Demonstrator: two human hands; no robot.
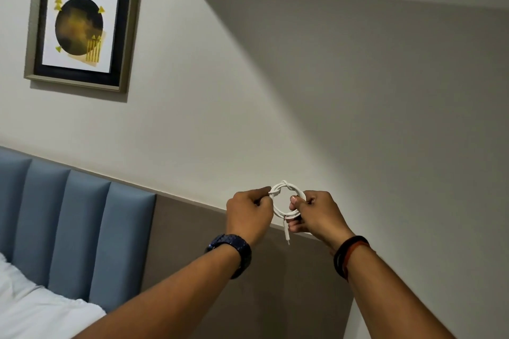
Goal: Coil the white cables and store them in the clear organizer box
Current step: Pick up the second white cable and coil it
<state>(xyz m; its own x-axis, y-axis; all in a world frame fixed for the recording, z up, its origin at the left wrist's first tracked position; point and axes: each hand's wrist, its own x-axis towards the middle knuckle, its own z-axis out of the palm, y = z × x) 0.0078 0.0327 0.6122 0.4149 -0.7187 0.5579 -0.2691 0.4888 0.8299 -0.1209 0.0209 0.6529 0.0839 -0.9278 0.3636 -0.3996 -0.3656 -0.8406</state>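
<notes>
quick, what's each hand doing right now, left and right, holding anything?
Left hand: closed, pinching one side of the coiled white cable.
Right hand: closed, gripping the coil's other side; a connector end hangs below.

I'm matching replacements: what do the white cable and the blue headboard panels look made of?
The white cable looks smooth plastic- or rubber-sheathed: it bends into tight loops. The blue headboard panels seem padded faux leather or fabric: rounded edges, faint sheen, no visible weave.

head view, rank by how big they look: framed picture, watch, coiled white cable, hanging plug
1. framed picture
2. watch and coiled white cable: about alike, left unranked
3. hanging plug
</notes>
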